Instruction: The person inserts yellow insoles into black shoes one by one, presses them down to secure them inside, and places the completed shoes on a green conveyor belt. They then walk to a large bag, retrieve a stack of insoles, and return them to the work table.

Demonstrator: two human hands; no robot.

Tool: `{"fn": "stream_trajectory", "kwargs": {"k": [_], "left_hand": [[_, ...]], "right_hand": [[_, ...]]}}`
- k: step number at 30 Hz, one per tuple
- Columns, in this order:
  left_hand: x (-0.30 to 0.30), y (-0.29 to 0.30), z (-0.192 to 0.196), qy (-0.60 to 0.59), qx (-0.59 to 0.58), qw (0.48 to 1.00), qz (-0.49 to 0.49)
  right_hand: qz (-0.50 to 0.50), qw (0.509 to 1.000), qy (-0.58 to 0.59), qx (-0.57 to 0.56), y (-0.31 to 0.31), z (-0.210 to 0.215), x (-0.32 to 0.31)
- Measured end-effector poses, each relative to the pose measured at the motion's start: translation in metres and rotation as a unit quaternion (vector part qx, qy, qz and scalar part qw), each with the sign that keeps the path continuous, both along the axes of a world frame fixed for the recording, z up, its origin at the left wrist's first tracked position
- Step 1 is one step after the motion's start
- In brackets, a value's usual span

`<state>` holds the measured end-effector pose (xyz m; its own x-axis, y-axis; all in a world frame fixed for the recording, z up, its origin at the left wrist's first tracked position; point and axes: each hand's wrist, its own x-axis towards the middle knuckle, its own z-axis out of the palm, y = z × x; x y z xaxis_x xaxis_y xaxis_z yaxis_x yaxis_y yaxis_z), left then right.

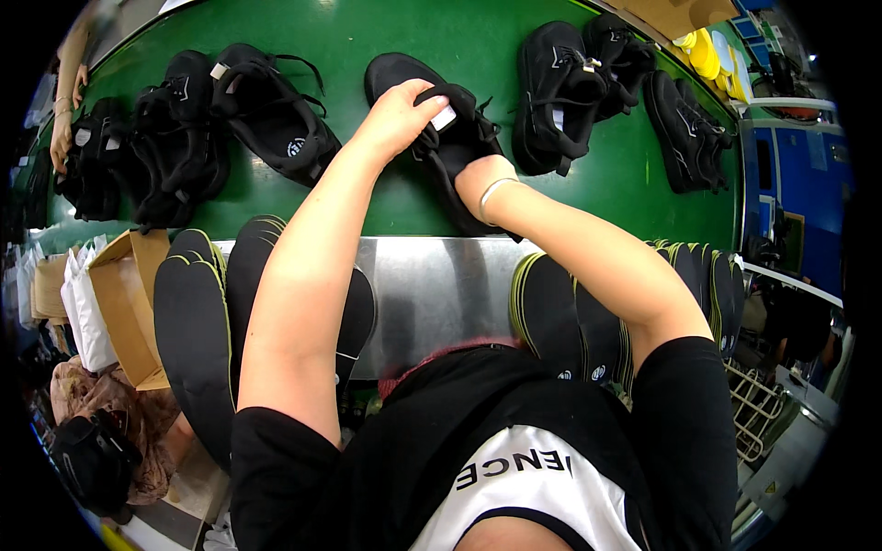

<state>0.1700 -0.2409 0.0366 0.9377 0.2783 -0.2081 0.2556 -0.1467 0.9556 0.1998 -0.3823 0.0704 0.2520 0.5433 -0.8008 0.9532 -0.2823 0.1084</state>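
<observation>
On the green belt [404, 207], the left hand [397, 118] grips the tongue of a black shoe [432, 129] while the right hand [484, 176] is buried inside it, grip unclear; insole [195, 335] fitting appears underway, stacks remaining.

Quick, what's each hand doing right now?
Left hand: closed on the black shoe's tongue.
Right hand: inside the shoe, fingers hidden; cannot tell.

Shoe factory line, green conveyor belt [386, 197], black shoes [551, 92], stacked insoles [193, 331]
</observation>
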Motion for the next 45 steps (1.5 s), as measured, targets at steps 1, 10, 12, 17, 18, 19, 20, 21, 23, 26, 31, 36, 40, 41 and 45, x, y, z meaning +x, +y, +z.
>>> {"fn": "stream_trajectory", "kwargs": {"k": [1, 10, 12, 17, 18, 19, 20, 21, 23, 26, 31, 36, 40, 41, 45], "left_hand": [[0.0, 0.002, -0.001, 0.003, -0.004, 1.0, -0.001], [-0.012, 0.002, 0.001, -0.061, 0.131, 0.989, 0.032], [-0.018, 0.0, 0.001, -0.096, 0.105, 0.988, 0.055], [-0.037, -0.009, 0.02, -0.008, 0.14, 0.99, 0.005], [-0.043, -0.008, 0.022, -0.021, 0.188, 0.982, -0.005], [-0.047, -0.009, 0.03, -0.027, 0.212, 0.977, -0.011], [-0.052, -0.008, 0.033, -0.022, 0.221, 0.975, 0.017], [-0.054, -0.005, 0.026, -0.063, 0.208, 0.975, 0.051], [-0.054, 0.006, 0.035, -0.091, 0.254, 0.959, 0.084], [-0.045, 0.03, 0.045, -0.145, 0.33, 0.925, 0.121], [-0.032, 0.073, 0.041, -0.077, 0.396, 0.899, 0.171], [-0.05, 0.061, 0.072, 0.007, 0.498, 0.855, 0.145], [-0.067, 0.043, 0.09, 0.006, 0.556, 0.814, 0.167], [-0.069, 0.041, 0.09, 0.008, 0.577, 0.8, 0.162], [-0.076, 0.034, 0.086, -0.028, 0.573, 0.798, 0.182]], "right_hand": [[-0.025, 0.999, 0.03, -0.001, -0.001, 0.007, 0.0], [-0.054, 0.992, 0.09, -0.065, -0.011, 0.003, -0.016], [-0.039, 0.993, 0.098, -0.05, -0.011, 0.006, -0.019], [-0.15, 0.966, 0.15, 0.145, -0.027, 0.011, -0.022], [-0.221, 0.892, 0.24, 0.314, -0.035, 0.004, -0.017], [-0.144, 0.86, 0.205, 0.444, -0.037, 0.004, -0.009], [-0.098, 0.832, 0.145, 0.527, -0.036, 0.009, -0.004], [-0.102, 0.828, 0.094, 0.543, -0.033, 0.018, -0.001], [-0.13, 0.815, 0.015, 0.564, -0.041, 0.026, 0.015], [-0.157, 0.859, -0.133, 0.469, -0.065, 0.014, 0.036], [-0.181, 0.889, -0.153, 0.391, -0.074, 0.002, 0.047], [-0.092, 0.827, -0.234, 0.502, -0.052, 0.009, 0.079], [-0.212, 0.861, -0.3, 0.353, -0.032, 0.013, 0.106], [-0.263, 0.872, -0.273, 0.309, -0.035, 0.008, 0.116], [-0.314, 0.907, -0.215, 0.181, -0.037, 0.016, 0.134]]}}
